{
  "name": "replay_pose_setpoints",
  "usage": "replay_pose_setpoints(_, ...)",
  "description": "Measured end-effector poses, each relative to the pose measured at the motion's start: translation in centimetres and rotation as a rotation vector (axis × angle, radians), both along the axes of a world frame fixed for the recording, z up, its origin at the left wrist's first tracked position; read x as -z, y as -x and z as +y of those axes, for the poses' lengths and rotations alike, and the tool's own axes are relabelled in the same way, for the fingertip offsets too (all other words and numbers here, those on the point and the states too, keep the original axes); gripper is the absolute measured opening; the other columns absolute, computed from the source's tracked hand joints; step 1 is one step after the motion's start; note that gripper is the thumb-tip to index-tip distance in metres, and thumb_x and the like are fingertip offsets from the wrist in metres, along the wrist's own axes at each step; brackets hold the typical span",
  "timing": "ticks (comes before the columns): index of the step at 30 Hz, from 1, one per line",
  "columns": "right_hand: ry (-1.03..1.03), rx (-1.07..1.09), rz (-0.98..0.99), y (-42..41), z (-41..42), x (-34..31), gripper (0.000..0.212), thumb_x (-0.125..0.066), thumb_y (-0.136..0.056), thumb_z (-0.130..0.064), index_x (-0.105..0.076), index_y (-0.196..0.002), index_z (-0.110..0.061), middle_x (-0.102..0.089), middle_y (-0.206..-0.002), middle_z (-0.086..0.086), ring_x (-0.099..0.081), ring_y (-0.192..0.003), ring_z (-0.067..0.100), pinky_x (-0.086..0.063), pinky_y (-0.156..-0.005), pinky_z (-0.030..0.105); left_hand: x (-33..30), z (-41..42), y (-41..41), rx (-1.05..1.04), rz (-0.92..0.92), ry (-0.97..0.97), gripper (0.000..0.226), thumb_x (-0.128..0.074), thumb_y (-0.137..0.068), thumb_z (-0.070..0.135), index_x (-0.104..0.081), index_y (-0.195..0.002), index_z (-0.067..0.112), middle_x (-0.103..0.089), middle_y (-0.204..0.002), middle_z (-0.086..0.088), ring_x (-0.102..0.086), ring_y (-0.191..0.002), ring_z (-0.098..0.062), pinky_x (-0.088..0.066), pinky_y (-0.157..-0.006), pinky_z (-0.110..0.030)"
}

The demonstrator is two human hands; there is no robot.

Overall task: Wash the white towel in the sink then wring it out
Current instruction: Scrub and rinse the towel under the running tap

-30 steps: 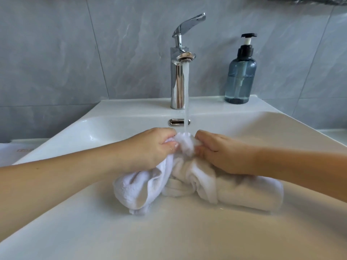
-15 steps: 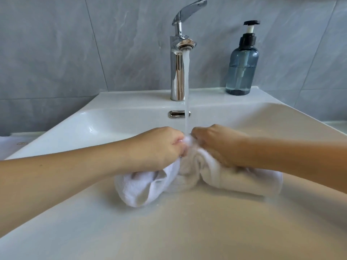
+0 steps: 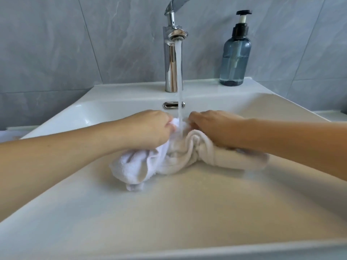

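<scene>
The white towel (image 3: 180,162) lies bunched in the white sink (image 3: 169,212), wet and folded into thick creases. My left hand (image 3: 150,128) grips its left part, fingers curled into the cloth. On the other side, my right hand (image 3: 216,128) grips the right part, knuckles up. Between the two hands a short stretch of towel sits under the running stream of water (image 3: 179,81) from the chrome tap (image 3: 171,53). The towel's ends hang out past each hand onto the basin floor.
A blue soap pump bottle (image 3: 234,59) stands on the sink's back ledge at the right. The chrome overflow slot (image 3: 173,105) is in the back wall of the basin. Grey tiles cover the wall behind.
My hands have drawn slightly apart, exposing more towel under the water. The towel's middle folds have shifted. The view has tilted down a little.
</scene>
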State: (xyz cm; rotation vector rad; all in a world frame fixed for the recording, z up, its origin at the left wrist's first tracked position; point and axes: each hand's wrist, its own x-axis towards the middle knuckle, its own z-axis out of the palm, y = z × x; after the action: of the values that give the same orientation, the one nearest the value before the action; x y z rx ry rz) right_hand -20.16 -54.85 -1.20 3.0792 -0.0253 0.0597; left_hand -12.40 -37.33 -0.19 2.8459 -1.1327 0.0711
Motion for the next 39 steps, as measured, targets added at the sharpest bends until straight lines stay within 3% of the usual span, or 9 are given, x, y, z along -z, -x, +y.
replay_pose_setpoints(5, -0.088, -0.022, -0.062, 1.4, 0.5, -1.9, 0.060, -0.032, -0.096, -0.061, -0.036, -0.140, -0.020, -0.043, -0.135, 0.005, -0.041, -0.123, 0.026, -0.039, -0.102, 0.047, -0.3, 1.5, -0.3, -0.001, -0.423, -0.073, 0.019, -0.052, -0.088, 0.016, -0.036, -0.099, 0.017, -0.044, -0.092, 0.001, -0.046, -0.092, -0.027, -0.026, -0.075, -0.035)
replay_pose_setpoints(8, -0.028, -0.063, 0.244, 3.3, 1.5, -1.3, 0.062, -0.032, -0.093, -0.066, -0.029, -0.140, -0.026, -0.044, -0.125, 0.002, -0.040, -0.119, 0.026, -0.038, -0.099, 0.051, -0.6, 1.5, 1.2, 0.121, -0.204, -0.011, 0.031, -0.054, -0.085, 0.025, -0.035, -0.109, 0.022, -0.034, -0.111, 0.002, -0.033, -0.103, -0.022, -0.026, -0.083, -0.035)
replay_pose_setpoints(12, -0.014, -0.011, 0.053, 3.4, 0.3, -1.4, 0.045, -0.033, -0.105, -0.039, -0.045, -0.135, -0.008, -0.050, -0.127, 0.016, -0.046, -0.116, 0.035, -0.037, -0.097, 0.045, -0.5, 1.0, 1.6, 0.075, -0.098, -0.326, 0.017, -0.038, -0.099, 0.046, -0.038, -0.092, 0.030, -0.031, -0.105, 0.004, -0.032, -0.108, -0.021, -0.029, -0.088, -0.034)
replay_pose_setpoints(15, 0.027, 0.018, 0.124, 2.7, 1.2, -2.5, 0.033, -0.030, -0.107, -0.030, -0.054, -0.120, -0.012, -0.050, -0.106, 0.006, -0.050, -0.099, 0.029, -0.045, -0.086, 0.039, -1.0, 0.9, 0.3, 0.108, -0.124, -0.058, 0.020, -0.042, -0.103, 0.028, -0.045, -0.083, 0.022, -0.038, -0.104, 0.001, -0.045, -0.105, -0.027, -0.038, -0.092, -0.038)
replay_pose_setpoints(20, -0.097, -0.051, 0.163, 2.1, 1.5, -1.1, 0.025, -0.039, -0.102, -0.045, -0.037, -0.100, -0.020, -0.045, -0.095, -0.002, -0.048, -0.095, 0.025, -0.037, -0.083, 0.039, -1.7, 1.5, -0.7, -0.071, -0.054, 0.448, 0.017, -0.041, -0.103, 0.027, -0.041, -0.087, 0.019, -0.055, -0.082, -0.001, -0.052, -0.073, -0.023, -0.032, -0.056, -0.034)
replay_pose_setpoints(24, 0.058, 0.011, -0.017, 0.5, 0.5, -0.2, 0.007, -0.036, -0.103, -0.024, -0.034, -0.098, -0.021, -0.055, -0.111, 0.008, -0.057, -0.105, 0.032, -0.042, -0.081, 0.038, 0.7, 0.7, 0.3, -0.067, 0.222, 0.289, 0.018, -0.038, -0.102, 0.038, -0.040, -0.104, 0.020, -0.065, -0.095, -0.003, -0.061, -0.082, -0.024, -0.039, -0.062, -0.034)
replay_pose_setpoints(28, 0.116, -0.088, 0.071, 1.2, 1.2, -0.9, 0.010, -0.043, -0.097, -0.020, -0.036, -0.093, -0.025, -0.043, -0.088, -0.006, -0.056, -0.096, 0.027, -0.041, -0.076, 0.035, 1.2, 0.7, 1.5, 0.151, 0.071, 0.099, 0.012, -0.036, -0.100, 0.025, -0.045, -0.092, 0.027, -0.061, -0.099, 0.000, -0.056, -0.090, -0.026, -0.045, -0.077, -0.038)
replay_pose_setpoints(31, -0.005, -0.188, 0.108, 2.5, 1.2, -1.1, 0.004, -0.040, -0.100, -0.024, -0.044, -0.099, -0.024, -0.051, -0.101, -0.006, -0.053, -0.096, 0.023, -0.043, -0.083, 0.036, 1.0, 0.8, 0.6, 0.083, -0.056, -0.008, 0.014, -0.043, -0.090, 0.014, -0.052, -0.100, 0.019, -0.064, -0.099, -0.008, -0.057, -0.084, -0.028, -0.046, -0.070, -0.039)
replay_pose_setpoints(39, -0.074, -0.129, 0.079, 1.7, 1.1, -0.6, 0.009, -0.044, -0.097, -0.020, -0.040, -0.092, -0.025, -0.049, -0.098, -0.004, -0.054, -0.098, 0.025, -0.045, -0.084, 0.037, 1.2, -0.1, 1.3, 0.102, 0.078, 0.117, 0.019, -0.047, -0.087, 0.016, -0.056, -0.078, 0.029, -0.059, -0.079, 0.012, -0.056, -0.073, -0.008, -0.045, -0.063, -0.030)
